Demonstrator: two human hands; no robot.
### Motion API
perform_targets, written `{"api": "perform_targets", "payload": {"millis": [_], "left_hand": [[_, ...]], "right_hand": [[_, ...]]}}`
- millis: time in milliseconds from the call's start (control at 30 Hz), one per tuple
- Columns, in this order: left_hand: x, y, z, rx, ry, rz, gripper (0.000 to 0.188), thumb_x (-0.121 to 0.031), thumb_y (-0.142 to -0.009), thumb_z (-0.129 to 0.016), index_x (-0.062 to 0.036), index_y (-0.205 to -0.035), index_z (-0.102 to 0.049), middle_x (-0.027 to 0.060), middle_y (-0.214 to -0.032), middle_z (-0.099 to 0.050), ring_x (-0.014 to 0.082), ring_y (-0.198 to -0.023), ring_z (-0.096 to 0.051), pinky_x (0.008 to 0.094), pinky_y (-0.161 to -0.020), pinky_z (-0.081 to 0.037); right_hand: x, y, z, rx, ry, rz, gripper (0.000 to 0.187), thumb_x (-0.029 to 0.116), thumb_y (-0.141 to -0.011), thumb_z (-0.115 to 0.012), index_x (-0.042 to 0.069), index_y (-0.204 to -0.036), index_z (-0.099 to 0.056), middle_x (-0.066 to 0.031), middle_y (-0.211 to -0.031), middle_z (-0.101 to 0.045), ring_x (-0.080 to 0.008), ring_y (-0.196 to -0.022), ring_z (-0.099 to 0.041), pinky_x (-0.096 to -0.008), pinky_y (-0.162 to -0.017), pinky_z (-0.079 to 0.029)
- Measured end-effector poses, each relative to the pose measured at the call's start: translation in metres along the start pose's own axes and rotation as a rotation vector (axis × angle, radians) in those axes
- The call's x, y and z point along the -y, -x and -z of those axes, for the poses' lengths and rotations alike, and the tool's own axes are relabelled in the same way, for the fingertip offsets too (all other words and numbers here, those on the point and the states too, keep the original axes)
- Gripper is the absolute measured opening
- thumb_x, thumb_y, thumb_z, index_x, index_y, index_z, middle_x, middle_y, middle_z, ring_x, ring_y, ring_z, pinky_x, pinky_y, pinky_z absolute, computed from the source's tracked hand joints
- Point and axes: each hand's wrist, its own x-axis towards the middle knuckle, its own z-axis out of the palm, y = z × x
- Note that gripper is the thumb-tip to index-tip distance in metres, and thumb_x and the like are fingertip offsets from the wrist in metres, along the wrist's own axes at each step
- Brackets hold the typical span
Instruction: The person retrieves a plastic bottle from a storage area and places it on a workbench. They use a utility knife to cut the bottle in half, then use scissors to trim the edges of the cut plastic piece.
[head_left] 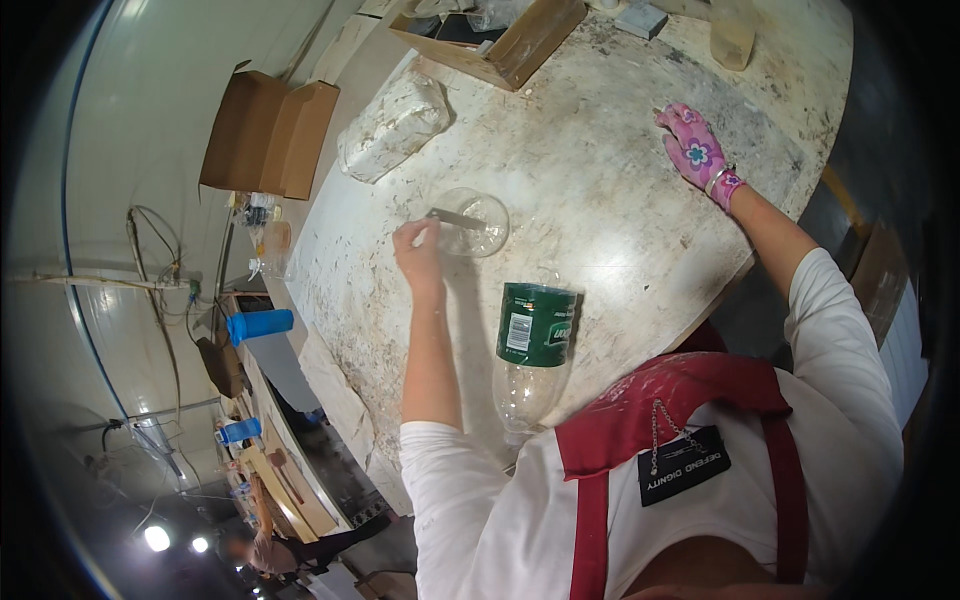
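My bare left hand pinches one end of a flat, thin grey strip. The strip's other end reaches over a shallow, round, clear plastic dish on the table; what the dish holds, if anything, is hard to make out. Close to me lies a large clear plastic bottle with a green label, on its side. My right hand, in a pink flowered glove, lies on the tabletop well to the right with its fingers stretched out and nothing in them.
Past the dish, a white-smeared wrapped block sits on the stained table. A wooden box stands at the far edge, and a cloudy plastic container is far right. An open cardboard box stands left. Another person is at lower left.
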Motion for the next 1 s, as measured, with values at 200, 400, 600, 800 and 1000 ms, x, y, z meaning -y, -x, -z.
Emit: {"api": "perform_targets", "payload": {"millis": [200,400,600,800,1000], "left_hand": [[0.014,0.003,-0.018,0.036,-0.059,0.036,0.011,-0.016,-0.077,-0.072,-0.0061,-0.081,-0.068,0.0143,-0.132,-0.045,0.0266,-0.124,-0.042,0.0375,-0.102,-0.032],[0.019,-0.001,-0.018,0.013,-0.145,-0.043,0.014,-0.017,-0.076,-0.07,-0.0042,-0.08,-0.069,0.0225,-0.128,-0.051,0.0363,-0.123,-0.043,0.0423,-0.102,-0.033],[0.015,-0.004,-0.022,0.02,-0.06,0.063,0.012,-0.014,-0.077,-0.07,-0.0028,-0.078,-0.067,0.0169,-0.131,-0.051,0.0293,-0.125,-0.044,0.0385,-0.104,-0.03],[-0.005,0.002,-0.021,-0.036,0.108,0.1,0.009,-0.013,-0.079,-0.068,-0.0043,-0.082,-0.066,0.0142,-0.133,-0.05,0.0266,-0.125,-0.043,0.0367,-0.104,-0.031],[-0.005,-0.004,-0.008,-0.077,-0.047,-0.049,0.009,-0.013,-0.076,-0.069,-0.0042,-0.076,-0.066,0.0169,-0.124,-0.054,0.0317,-0.118,-0.047,0.0403,-0.101,-0.034]], "right_hand": [[-0.004,0.0,0.001,0.008,0.01,0.048,0.036,0.005,-0.077,-0.056,0.006,-0.113,-0.056,-0.0152,-0.114,-0.05,-0.0341,-0.11,-0.048,-0.0397,-0.096,-0.039],[0.003,0.0,0.001,-0.006,0.057,0.042,0.033,0.005,-0.079,-0.055,0.006,-0.112,-0.056,-0.0164,-0.115,-0.05,-0.0349,-0.112,-0.047,-0.0401,-0.097,-0.039],[-0.007,0.001,-0.005,0.012,0.095,0.03,0.032,0.007,-0.08,-0.056,0.007,-0.113,-0.056,-0.0167,-0.117,-0.05,-0.0352,-0.113,-0.046,-0.0403,-0.099,-0.038],[-0.006,0.001,-0.004,0.002,0.075,0.031,0.033,0.009,-0.081,-0.056,0.007,-0.113,-0.055,-0.0169,-0.118,-0.05,-0.0355,-0.113,-0.046,-0.0411,-0.098,-0.038],[-0.008,0.002,-0.007,-0.058,0.115,0.063,0.033,0.008,-0.079,-0.056,0.006,-0.112,-0.056,-0.0168,-0.117,-0.05,-0.0355,-0.112,-0.047,-0.0412,-0.098,-0.038]]}}
